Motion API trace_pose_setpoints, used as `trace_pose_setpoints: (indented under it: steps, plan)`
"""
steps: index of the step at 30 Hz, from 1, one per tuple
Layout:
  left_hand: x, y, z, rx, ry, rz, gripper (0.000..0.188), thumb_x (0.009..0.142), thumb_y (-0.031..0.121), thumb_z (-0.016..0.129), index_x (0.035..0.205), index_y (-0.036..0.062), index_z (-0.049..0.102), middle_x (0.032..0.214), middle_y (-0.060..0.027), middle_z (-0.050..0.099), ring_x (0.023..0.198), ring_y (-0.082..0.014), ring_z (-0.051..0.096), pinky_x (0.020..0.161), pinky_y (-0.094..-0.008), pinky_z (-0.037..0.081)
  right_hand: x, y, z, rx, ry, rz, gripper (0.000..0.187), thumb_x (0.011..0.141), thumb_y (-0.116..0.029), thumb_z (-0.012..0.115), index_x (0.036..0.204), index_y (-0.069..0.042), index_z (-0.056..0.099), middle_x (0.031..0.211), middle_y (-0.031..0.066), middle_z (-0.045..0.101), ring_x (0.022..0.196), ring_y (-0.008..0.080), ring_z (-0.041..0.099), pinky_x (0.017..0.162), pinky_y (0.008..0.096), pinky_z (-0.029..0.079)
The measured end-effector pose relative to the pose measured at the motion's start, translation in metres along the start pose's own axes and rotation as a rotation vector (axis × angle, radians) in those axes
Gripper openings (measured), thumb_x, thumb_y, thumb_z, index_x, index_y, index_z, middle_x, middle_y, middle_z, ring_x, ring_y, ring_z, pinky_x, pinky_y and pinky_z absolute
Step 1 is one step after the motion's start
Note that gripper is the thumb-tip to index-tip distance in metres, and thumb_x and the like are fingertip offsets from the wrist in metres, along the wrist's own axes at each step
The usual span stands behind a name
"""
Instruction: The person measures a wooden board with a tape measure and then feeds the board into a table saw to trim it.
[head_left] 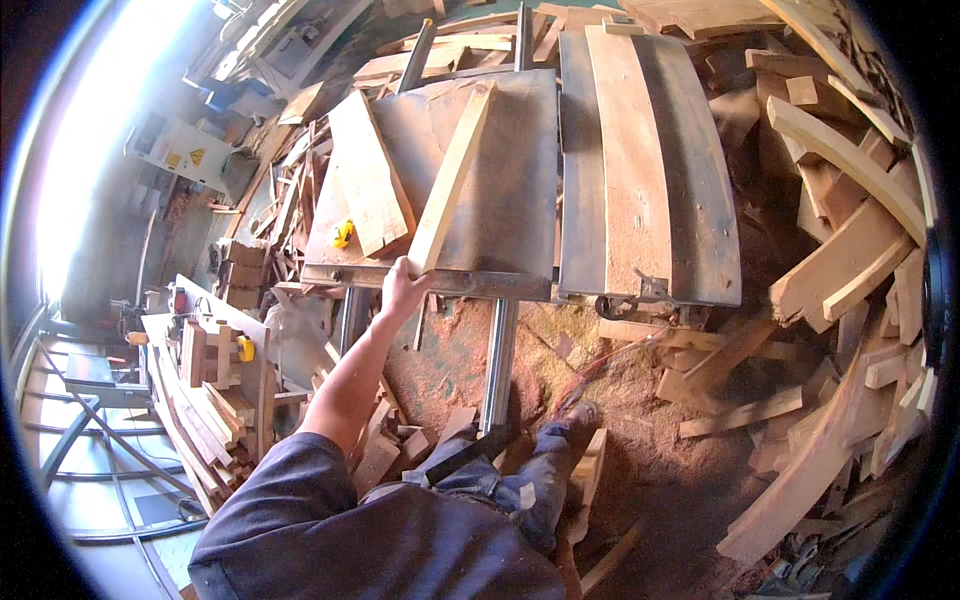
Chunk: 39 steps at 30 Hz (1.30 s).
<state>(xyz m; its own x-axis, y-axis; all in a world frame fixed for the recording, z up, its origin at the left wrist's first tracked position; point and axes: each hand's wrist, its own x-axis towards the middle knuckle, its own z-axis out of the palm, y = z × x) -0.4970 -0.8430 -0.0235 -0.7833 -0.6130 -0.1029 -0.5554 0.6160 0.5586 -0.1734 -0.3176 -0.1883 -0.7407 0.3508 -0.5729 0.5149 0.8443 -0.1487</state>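
My left hand (402, 290) is closed round the near end of a long, narrow wooden strip (455, 175). The strip slants up and away to the right over a flat metal saw table (510, 180), my fingers close to the table's front edge. Left of the strip lies a wider wooden board (370, 175). A yellow tape measure (344, 234) rests beside that board's near end. My right hand does not show.
A second metal table (700, 200) to the right carries a long plank (632, 160). Offcut heaps (850, 250) rise at the far right, with stacked wood pieces (215, 400) at the left. Sawdust (640, 430) covers the floor near my shoe (582, 414). Metal rails (500, 365) run under the table.
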Motion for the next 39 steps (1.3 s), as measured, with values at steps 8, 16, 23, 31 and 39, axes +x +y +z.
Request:
trace_pose_setpoints:
  steps: [8,16,23,31,39]
  plan:
    - [0.009,0.066,0.012,-0.079,-0.077,0.103,0.047,0.067,0.039,0.08,0.088,0.0007,0.063,0.09,-0.018,0.064,0.086,-0.0325,0.063,0.075,-0.0431,0.05,0.077,0.115,0.131,-0.041,-0.104,-0.269,0.028,0.093,-0.03,0.054,0.102,-0.007,0.066,0.085,0.0202,0.067,0.079,0.038,0.065,0.07,0.0478,0.052]
    - [-0.028,0.01,-0.01,-0.422,-0.105,-0.183,0.057,0.062,0.035,0.079,0.103,-0.0006,0.064,0.097,-0.0191,0.067,0.089,-0.0313,0.064,0.08,-0.0413,0.051,0.08,-0.033,-0.034,-0.199,-0.231,-0.509,0.027,0.09,-0.029,0.055,0.098,-0.005,0.066,0.084,0.0204,0.066,0.078,0.0377,0.065,0.069,0.0475,0.051]
    - [-0.144,-0.051,-0.053,-0.825,-0.066,-0.208,0.062,0.064,0.026,0.079,0.119,0.0014,0.062,0.106,-0.0127,0.069,0.098,-0.02,0.064,0.087,-0.0327,0.05,0.099,-0.104,-0.09,-0.247,-0.235,-0.626,0.026,0.088,-0.028,0.057,0.095,-0.004,0.066,0.082,0.0206,0.066,0.078,0.0374,0.065,0.069,0.0473,0.051]
    - [-0.252,-0.07,-0.159,-1.04,0.27,-0.318,0.068,0.065,0.017,0.081,0.124,-0.0036,0.056,0.11,-0.0076,0.063,0.101,-0.0151,0.058,0.089,-0.0285,0.046,0.113,-0.163,-0.102,-0.34,-0.267,-0.751,0.026,0.085,-0.027,0.058,0.092,-0.003,0.065,0.08,0.0209,0.065,0.078,0.0371,0.065,0.069,0.047,0.051]
    - [-0.281,-0.134,-0.251,-0.939,1.012,-0.431,0.05,0.071,0.024,0.072,0.113,0.0007,0.057,0.096,-0.0102,0.064,0.081,-0.0168,0.063,0.07,-0.0311,0.056,0.121,-0.21,-0.096,-0.41,-0.291,-0.853,0.025,0.082,-0.025,0.06,0.088,-0.002,0.065,0.079,0.0211,0.065,0.077,0.0368,0.065,0.068,0.0467,0.051]
